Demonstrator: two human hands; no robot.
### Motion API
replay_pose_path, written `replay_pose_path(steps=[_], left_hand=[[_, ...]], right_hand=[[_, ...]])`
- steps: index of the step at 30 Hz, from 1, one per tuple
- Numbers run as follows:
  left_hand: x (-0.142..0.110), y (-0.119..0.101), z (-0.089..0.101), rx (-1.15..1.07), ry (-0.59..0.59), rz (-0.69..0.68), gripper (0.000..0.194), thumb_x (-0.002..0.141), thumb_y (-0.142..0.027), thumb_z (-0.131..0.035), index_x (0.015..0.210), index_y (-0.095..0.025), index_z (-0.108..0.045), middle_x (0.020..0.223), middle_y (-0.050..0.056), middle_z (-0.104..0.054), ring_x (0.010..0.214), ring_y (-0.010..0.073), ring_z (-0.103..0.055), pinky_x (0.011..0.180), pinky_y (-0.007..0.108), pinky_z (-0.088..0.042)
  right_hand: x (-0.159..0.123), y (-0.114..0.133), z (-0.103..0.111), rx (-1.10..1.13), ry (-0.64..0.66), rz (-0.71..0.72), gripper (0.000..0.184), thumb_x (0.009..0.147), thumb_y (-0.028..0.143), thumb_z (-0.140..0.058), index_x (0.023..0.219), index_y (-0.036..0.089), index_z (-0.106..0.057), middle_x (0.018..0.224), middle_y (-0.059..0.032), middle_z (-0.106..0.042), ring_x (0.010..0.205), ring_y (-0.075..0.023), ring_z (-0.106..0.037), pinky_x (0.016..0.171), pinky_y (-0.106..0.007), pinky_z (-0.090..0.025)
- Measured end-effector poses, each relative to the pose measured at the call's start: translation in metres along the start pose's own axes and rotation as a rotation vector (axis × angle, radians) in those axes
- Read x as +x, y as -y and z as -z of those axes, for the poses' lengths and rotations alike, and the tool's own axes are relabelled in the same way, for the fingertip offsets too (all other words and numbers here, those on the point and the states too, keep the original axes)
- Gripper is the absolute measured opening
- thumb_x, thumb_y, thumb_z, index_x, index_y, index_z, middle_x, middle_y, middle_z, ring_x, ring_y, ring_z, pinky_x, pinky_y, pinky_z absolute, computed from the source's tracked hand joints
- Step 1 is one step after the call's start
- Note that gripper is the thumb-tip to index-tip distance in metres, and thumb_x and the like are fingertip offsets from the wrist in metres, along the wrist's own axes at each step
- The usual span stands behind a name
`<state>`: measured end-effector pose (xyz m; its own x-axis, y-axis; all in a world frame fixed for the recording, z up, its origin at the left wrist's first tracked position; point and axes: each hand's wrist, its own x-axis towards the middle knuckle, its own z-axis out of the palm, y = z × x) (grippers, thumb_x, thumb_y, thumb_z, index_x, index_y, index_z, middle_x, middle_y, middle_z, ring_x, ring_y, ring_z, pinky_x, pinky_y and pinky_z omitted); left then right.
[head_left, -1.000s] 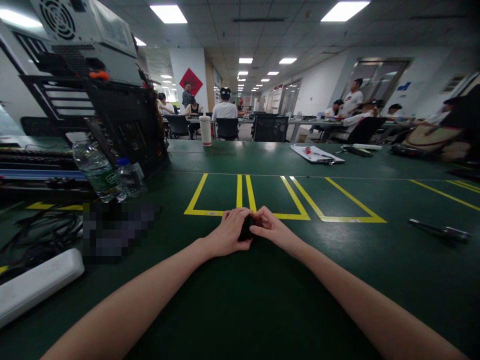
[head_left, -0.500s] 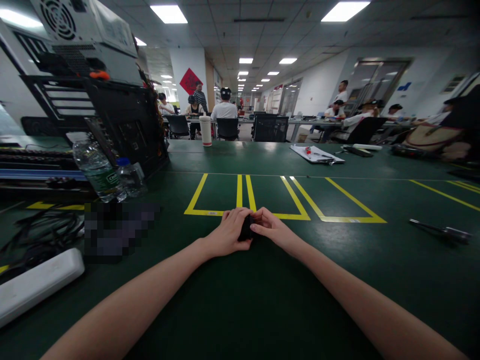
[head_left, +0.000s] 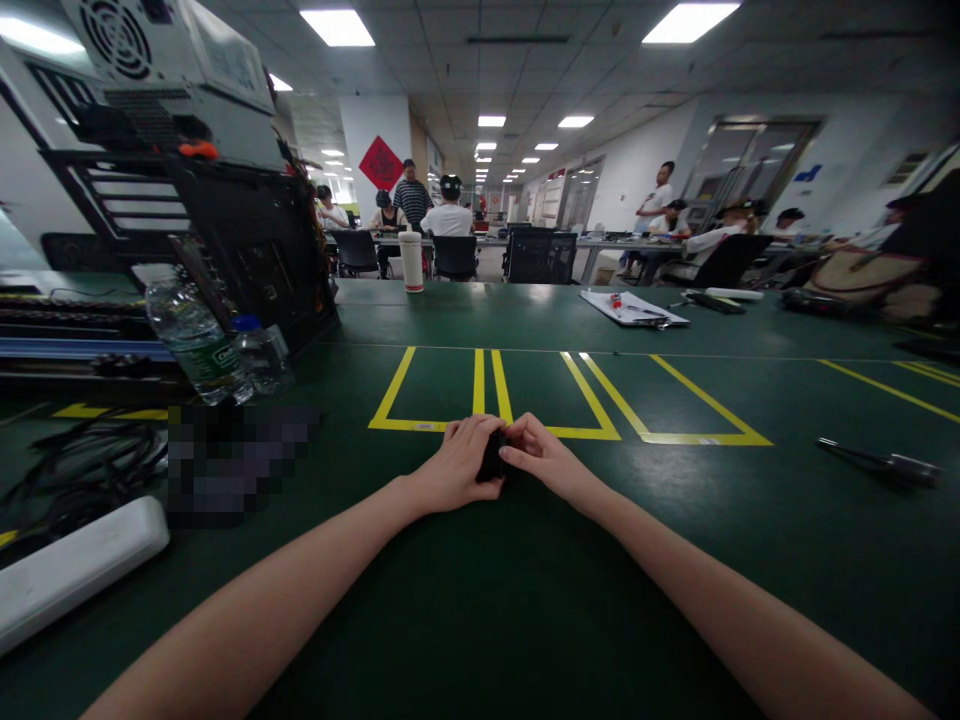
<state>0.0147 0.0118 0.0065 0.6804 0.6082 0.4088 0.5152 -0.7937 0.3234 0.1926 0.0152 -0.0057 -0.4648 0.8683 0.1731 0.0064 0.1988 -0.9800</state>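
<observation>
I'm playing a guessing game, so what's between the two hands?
In the head view, a small black object sits between the left hand and right hand; part of it is hidden.

Fingers (head_left: 472,432) partly hide the black object (head_left: 492,458); the left edge cuts the white bar (head_left: 82,572).

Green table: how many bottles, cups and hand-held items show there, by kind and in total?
Bottles: 2
Cup: 1
Held black item, partly hidden by fingers: 1
Total: 4
</observation>
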Motion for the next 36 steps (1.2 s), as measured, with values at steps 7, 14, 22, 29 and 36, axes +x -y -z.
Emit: replay_pose_path(steps=[7, 14, 22, 29, 36], left_hand=[[-0.002, -0.003, 0.003, -0.012, 0.01, 0.022, 0.063, 0.069, -0.024, -0.06, 0.121, -0.019, -0.024, 0.118, 0.009, -0.04, 0.109, 0.0234, -0.038, 0.094, 0.04, -0.028], [-0.012, -0.011, 0.014, -0.043, 0.057, 0.022, 0.06, 0.072, -0.022, -0.057, 0.122, -0.021, -0.023, 0.119, 0.009, -0.041, 0.112, 0.0246, -0.038, 0.094, 0.043, -0.028], [-0.028, -0.019, 0.02, -0.047, 0.046, 0.078, 0.061, 0.073, -0.021, -0.058, 0.122, -0.022, -0.023, 0.12, 0.008, -0.041, 0.111, 0.0246, -0.039, 0.094, 0.043, -0.029], [-0.027, -0.02, 0.022, -0.034, 0.037, 0.073, 0.062, 0.072, -0.02, -0.058, 0.123, -0.02, -0.024, 0.119, 0.01, -0.042, 0.111, 0.0245, -0.039, 0.093, 0.043, -0.031], [-0.028, -0.022, 0.025, -0.044, 0.054, 0.076, 0.062, 0.073, -0.021, -0.058, 0.124, -0.023, -0.023, 0.121, 0.009, -0.042, 0.112, 0.0255, -0.04, 0.092, 0.044, -0.031]], right_hand=[[-0.002, 0.005, 0.0, -0.024, -0.001, -0.067, 0.025, 0.074, 0.028, -0.059, 0.094, 0.02, -0.047, 0.097, -0.0023, -0.053, 0.095, -0.0173, -0.052, 0.087, -0.039, -0.041], [-0.008, 0.011, -0.009, 0.036, 0.083, -0.037, 0.024, 0.072, 0.021, -0.061, 0.089, 0.021, -0.044, 0.095, -0.0001, -0.052, 0.096, -0.0168, -0.053, 0.086, -0.037, -0.043], [-0.017, 0.012, -0.023, -0.094, 0.079, 0.0, 0.025, 0.074, 0.024, -0.059, 0.095, 0.022, -0.045, 0.097, -0.0009, -0.053, 0.093, -0.0162, -0.053, 0.084, -0.036, -0.043], [-0.018, 0.007, -0.034, -0.086, -0.061, 0.03, 0.012, 0.079, 0.027, -0.052, 0.089, 0.022, -0.046, 0.091, -0.0001, -0.053, 0.09, -0.0164, -0.053, 0.081, -0.034, -0.043], [-0.02, 0.016, -0.033, -0.074, -0.053, -0.051, 0.023, 0.078, 0.026, -0.053, 0.1, 0.022, -0.046, 0.101, -0.003, -0.052, 0.099, -0.0187, -0.051, 0.087, -0.037, -0.041]])
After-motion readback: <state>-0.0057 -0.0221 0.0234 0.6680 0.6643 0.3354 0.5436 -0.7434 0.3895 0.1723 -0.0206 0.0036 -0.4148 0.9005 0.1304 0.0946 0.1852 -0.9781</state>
